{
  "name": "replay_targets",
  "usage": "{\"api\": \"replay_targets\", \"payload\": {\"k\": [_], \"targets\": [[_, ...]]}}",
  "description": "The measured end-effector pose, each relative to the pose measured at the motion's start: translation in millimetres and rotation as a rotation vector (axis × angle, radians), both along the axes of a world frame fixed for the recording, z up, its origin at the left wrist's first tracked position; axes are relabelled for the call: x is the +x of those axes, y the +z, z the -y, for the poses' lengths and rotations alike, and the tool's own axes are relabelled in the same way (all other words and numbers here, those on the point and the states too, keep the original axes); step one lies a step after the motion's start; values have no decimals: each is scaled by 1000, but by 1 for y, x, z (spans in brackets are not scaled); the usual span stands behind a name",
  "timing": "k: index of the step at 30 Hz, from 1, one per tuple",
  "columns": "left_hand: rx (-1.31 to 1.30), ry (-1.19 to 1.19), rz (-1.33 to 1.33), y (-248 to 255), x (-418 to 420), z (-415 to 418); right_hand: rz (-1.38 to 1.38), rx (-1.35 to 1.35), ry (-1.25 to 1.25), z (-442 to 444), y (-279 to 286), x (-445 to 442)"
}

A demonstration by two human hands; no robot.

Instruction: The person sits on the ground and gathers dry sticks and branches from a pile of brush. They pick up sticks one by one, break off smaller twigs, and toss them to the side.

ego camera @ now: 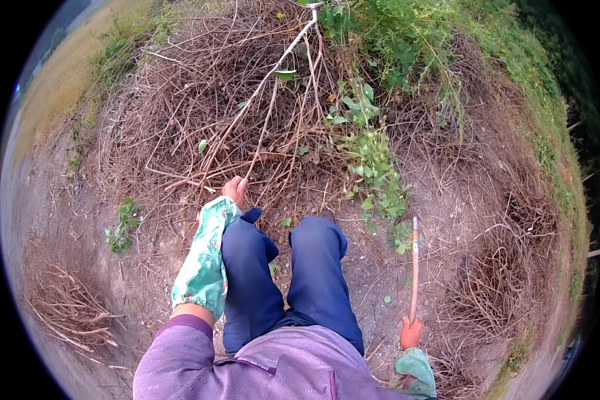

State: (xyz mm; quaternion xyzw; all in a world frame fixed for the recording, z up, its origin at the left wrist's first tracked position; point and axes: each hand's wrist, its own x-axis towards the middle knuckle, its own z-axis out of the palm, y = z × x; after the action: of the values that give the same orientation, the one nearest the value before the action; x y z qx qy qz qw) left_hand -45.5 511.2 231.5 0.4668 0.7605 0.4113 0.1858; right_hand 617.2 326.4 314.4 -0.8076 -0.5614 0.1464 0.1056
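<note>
My left hand (235,190), in a green printed sleeve cover, is closed around the lower end of a thin branch (263,131). That stem runs up and away from me over the brush, close to a longer, paler forked branch (283,59) with a few green leaves. Out to my right side, my right hand (411,333) grips the wooden handle of a tool (414,272). A metal collar shows at the handle's far end; no blade can be made out beyond it.
A broad heap of dry brushwood (180,100) rises in front of my knees. Green leafy vines (377,165) trail down it on the right. Cut sticks (72,310) lie in a bundle at left, and dry twigs (495,285) pile up at right on bare soil (375,280).
</note>
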Motion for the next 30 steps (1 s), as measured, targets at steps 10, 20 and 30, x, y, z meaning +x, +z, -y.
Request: {"api": "replay_targets", "payload": {"k": [10, 20, 30], "targets": [[18, -21, 152, 6, -5, -1, -634, 346, -22, -197, 3, -159], [48, -103, 127, 144, -24, 24, -219, 98, -81, -306, -85, -95], [76, -88, 745, 183, 52, 55, -572, -190, -547, 37, -188, 5]]}}
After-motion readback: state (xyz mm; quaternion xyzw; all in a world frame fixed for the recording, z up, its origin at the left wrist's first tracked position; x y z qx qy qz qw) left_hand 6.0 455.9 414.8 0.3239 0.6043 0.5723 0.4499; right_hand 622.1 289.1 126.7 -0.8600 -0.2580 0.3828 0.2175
